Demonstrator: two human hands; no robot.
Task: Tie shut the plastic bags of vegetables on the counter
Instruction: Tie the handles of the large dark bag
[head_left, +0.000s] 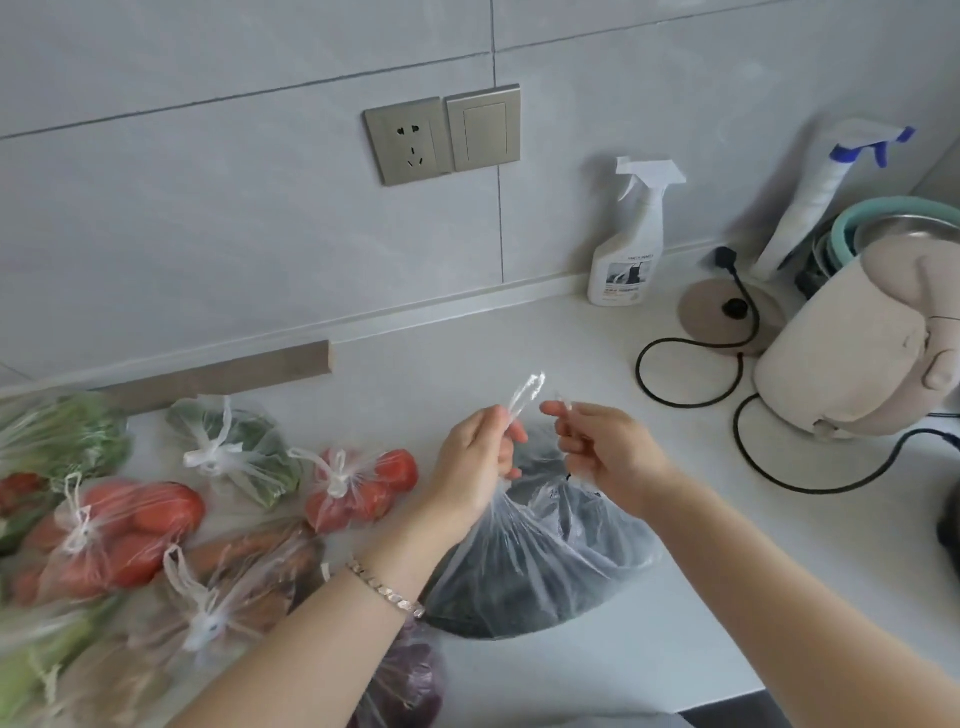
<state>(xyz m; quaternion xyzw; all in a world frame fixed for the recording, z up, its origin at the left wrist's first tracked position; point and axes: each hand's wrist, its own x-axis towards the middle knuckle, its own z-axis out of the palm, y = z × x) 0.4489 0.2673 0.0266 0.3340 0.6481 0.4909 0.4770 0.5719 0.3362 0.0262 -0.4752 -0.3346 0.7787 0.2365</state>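
Observation:
A clear plastic bag of dark vegetables (540, 561) stands on the white counter (571, 343), its mouth untied. My left hand (475, 462) pinches one twisted bag handle (524, 392), which sticks up past my fingers. My right hand (602, 447) pinches the other handle, mostly hidden in my fingers. The two hands are held a little apart above the bag. To the left lie several knotted bags: tomatoes (358, 488), larger tomatoes (124, 535), green peppers (234, 447) and carrots (244, 577).
A bag of leafy greens (57, 431) lies at far left, and a purple bag (410, 680) under my left forearm. At the right stand a beige kettle (852, 343), its base (727, 312) with black cord, and a spray bottle (631, 244).

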